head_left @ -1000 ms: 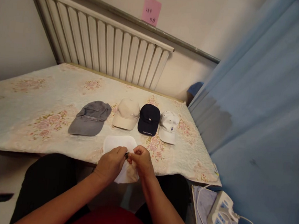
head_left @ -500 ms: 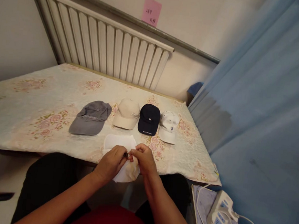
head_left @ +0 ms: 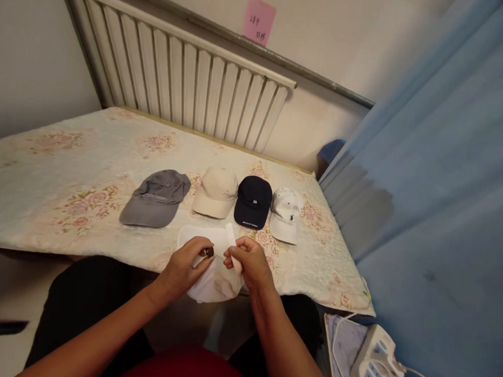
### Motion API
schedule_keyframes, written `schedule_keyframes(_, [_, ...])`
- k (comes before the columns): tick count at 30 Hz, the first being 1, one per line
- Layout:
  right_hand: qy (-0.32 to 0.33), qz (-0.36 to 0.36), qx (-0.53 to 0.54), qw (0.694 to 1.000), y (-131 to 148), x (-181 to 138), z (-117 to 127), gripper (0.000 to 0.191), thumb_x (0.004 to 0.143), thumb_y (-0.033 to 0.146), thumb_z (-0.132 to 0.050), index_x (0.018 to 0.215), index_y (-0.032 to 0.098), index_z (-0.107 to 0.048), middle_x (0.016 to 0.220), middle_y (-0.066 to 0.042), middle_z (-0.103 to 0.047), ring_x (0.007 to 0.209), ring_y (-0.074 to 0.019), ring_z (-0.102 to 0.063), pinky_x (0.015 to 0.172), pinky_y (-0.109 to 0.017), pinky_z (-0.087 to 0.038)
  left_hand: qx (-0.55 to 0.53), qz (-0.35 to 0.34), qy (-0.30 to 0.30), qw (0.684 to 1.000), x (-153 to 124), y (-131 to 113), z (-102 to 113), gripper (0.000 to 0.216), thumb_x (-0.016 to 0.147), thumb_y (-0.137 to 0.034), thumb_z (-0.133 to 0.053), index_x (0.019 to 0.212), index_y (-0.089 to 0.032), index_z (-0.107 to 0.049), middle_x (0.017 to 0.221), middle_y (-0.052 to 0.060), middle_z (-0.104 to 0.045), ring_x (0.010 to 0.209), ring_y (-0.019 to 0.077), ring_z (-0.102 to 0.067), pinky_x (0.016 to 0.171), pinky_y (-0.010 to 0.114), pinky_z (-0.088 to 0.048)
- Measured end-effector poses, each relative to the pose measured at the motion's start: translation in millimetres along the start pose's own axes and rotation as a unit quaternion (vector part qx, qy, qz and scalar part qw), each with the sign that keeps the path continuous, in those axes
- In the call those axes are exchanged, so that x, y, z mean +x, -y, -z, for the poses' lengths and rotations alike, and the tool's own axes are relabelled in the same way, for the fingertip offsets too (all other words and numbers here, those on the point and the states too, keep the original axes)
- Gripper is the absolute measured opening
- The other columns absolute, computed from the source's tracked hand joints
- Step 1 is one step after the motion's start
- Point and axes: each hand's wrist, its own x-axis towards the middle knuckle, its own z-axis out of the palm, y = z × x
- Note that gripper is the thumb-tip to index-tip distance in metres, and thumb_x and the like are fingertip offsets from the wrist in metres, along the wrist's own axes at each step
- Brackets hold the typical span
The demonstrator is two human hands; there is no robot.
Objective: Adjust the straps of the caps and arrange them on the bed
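A white cap [head_left: 214, 284] lies at the bed's near edge, its inside partly showing and its brim away from me. My left hand [head_left: 184, 266] is closed at the cap's left side, with a small dark buckle [head_left: 210, 252] between thumb and fingers. My right hand [head_left: 252, 263] pinches a white strap [head_left: 230, 233], whose free end sticks up past the fingers. The two hands are a little apart. Beyond them stand a grey cap [head_left: 157, 198], a beige cap [head_left: 215, 192], a black cap [head_left: 253, 201] and another white cap [head_left: 285, 214] in a row.
The caps rest on a flowered bedcover [head_left: 92, 158]. Behind it a radiator [head_left: 190, 85] runs along the wall. A blue curtain [head_left: 442, 198] hangs at the right, above a power strip [head_left: 372, 363] with cables on a small table.
My hands have moved apart. The white strap now stands up in my right hand, and the dark buckle shows more plainly in my left. The row of caps is unchanged.
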Motion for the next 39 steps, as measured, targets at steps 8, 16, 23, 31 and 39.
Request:
schedule_keyframes(8, [0.03, 0.089, -0.069, 0.993, 48, -2, 7, 0.02, 0.074, 0.037, -0.064, 0.069, 0.019, -0.057, 0.05, 0.004, -0.057, 0.038, -0.0074, -0.045, 0.041, -0.021, -0.033, -0.147, 0.1, -0.026, 0.984, 14, 5, 20, 0.018, 0.083, -0.025, -0.059, 0.1, -0.018, -0.058, 0.096, 0.006, -0.062, 0.088, 0.0169, -0.059, 0.081, 0.03, -0.047])
schedule_keyframes(16, [0.123, 0.044, -0.228, 0.965, 45, 5, 8, 0.022, 0.077, 0.038, -0.06, 0.066, 0.018, -0.06, 0.04, 0.007, -0.047, 0.035, -0.0056, -0.035, 0.041, -0.02, -0.025, -0.239, 0.113, -0.041, 0.964, 19, -1, 33, 0.018, 0.08, -0.025, -0.064, 0.097, -0.018, -0.062, 0.097, 0.006, -0.064, 0.095, 0.0177, -0.059, 0.086, 0.03, -0.047])
schedule_keyframes(23, [0.127, 0.026, -0.25, 0.959, 34, 8, 5, 0.021, 0.077, 0.036, -0.06, 0.065, 0.019, -0.061, 0.044, 0.005, -0.053, 0.038, -0.0056, -0.033, 0.041, -0.02, -0.022, -0.28, 0.133, -0.036, 0.95, 16, 2, 35, 0.019, 0.08, -0.025, -0.066, 0.097, -0.019, -0.064, 0.099, 0.006, -0.065, 0.096, 0.0184, -0.06, 0.088, 0.031, -0.047])
schedule_keyframes(31, [0.122, 0.019, -0.275, 0.953, 32, 10, 4, 0.022, 0.077, 0.036, -0.059, 0.065, 0.018, -0.06, 0.045, 0.005, -0.052, 0.039, -0.0051, -0.031, 0.042, -0.019, -0.022, -0.3, 0.141, -0.019, 0.943, 14, 3, 32, 0.022, 0.079, -0.025, -0.068, 0.099, -0.02, -0.064, 0.102, 0.005, -0.065, 0.098, 0.0175, -0.06, 0.089, 0.029, -0.047])
schedule_keyframes(39, [0.138, 0.007, -0.295, 0.945, 33, 9, 4, 0.022, 0.078, 0.036, -0.057, 0.067, 0.017, -0.06, 0.047, 0.005, -0.051, 0.041, -0.0048, -0.033, 0.043, -0.018, -0.024, -0.304, 0.145, -0.001, 0.941, 13, 2, 32, 0.022, 0.078, -0.025, -0.069, 0.099, -0.02, -0.065, 0.1, 0.004, -0.066, 0.094, 0.0172, -0.061, 0.084, 0.028, -0.047])
